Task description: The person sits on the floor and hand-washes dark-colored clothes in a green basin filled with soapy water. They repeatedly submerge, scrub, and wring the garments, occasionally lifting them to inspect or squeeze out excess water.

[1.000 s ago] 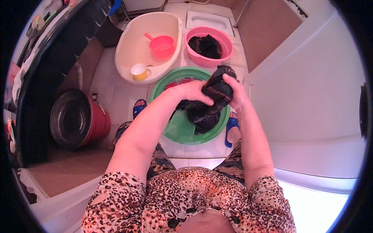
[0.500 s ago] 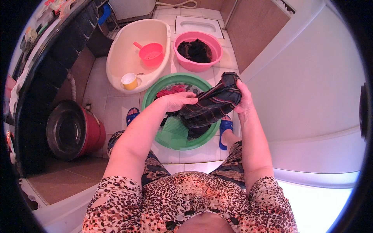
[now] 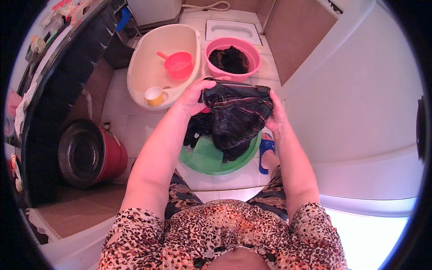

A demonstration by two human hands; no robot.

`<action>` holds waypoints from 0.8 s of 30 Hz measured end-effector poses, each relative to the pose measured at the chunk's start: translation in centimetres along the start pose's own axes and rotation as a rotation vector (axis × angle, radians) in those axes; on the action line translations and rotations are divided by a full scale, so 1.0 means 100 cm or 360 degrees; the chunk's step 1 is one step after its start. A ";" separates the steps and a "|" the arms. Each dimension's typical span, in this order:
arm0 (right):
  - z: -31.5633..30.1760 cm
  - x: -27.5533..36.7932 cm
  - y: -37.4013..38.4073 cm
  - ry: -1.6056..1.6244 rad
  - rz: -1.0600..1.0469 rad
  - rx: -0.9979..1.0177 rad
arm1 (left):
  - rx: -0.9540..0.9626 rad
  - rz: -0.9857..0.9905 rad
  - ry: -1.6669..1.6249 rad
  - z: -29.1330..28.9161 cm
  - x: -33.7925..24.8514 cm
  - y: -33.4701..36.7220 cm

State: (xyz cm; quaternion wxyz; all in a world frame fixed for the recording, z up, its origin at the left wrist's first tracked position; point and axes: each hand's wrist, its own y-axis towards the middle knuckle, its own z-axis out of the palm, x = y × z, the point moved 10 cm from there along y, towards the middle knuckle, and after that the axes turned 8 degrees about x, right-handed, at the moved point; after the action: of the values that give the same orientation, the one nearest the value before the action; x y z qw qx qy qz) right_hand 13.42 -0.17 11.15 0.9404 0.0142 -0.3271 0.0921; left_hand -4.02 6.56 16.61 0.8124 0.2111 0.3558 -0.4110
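Note:
A dark striped garment (image 3: 238,112) is stretched between my two hands above the green basin (image 3: 207,166). At its upper left edge, my left hand (image 3: 196,96) grips the cloth, and my right hand (image 3: 277,112) is closed on its right side. The lower part of the garment hangs into the basin, over the ridged green washboard (image 3: 203,150). More dark wet cloth (image 3: 198,128) lies in the basin on the left, with a bit of red beside my left hand. The garment hides most of the basin's far half.
Beyond the basin stand a pink tub (image 3: 252,65) holding dark clothes and a cream baby bath (image 3: 139,58) with a pink dipper (image 3: 178,65) and a yellow cup (image 3: 154,96). A red bucket (image 3: 114,155) is at left; a large white panel (image 3: 360,108) rises at right.
My left hand has moved up and taken hold of the garment's edge. The cloth, bunched toward the right before, is now spread wide between both hands.

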 end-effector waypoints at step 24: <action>-0.049 -0.087 0.053 -0.0007 -0.0080 0.0298 | -0.0776 0.0662 0.2435 0.063 0.035 0.021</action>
State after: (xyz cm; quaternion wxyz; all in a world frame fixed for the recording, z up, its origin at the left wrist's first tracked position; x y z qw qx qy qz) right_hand 8.76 4.08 1.79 0.9362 0.1105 -0.3186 0.0987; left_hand 1.69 1.95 18.27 0.4284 0.3117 0.8430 0.0933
